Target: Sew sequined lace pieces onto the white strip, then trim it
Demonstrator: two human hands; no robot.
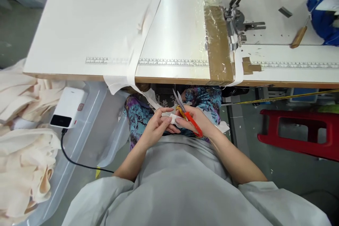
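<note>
Over my lap, my left hand [158,126] pinches a small piece of white fabric [173,118] between thumb and fingers. My right hand [194,118] holds scissors [192,123] with red handles, their blades slightly apart and pointing up and away from the fabric. The right thumb also touches the right end of the white piece. From the table edge a long white fabric strip [144,93] runs down to my left hand; whether it joins the pinched piece I cannot tell.
A sewing machine [234,24] stands on the white table [106,17], with a wooden-handled awl [299,37] to its right. On the left, a clear plastic bin [79,144] holds cream fabric pieces [26,169] and a white power bank [69,107]. A red stool [296,130] is at the right.
</note>
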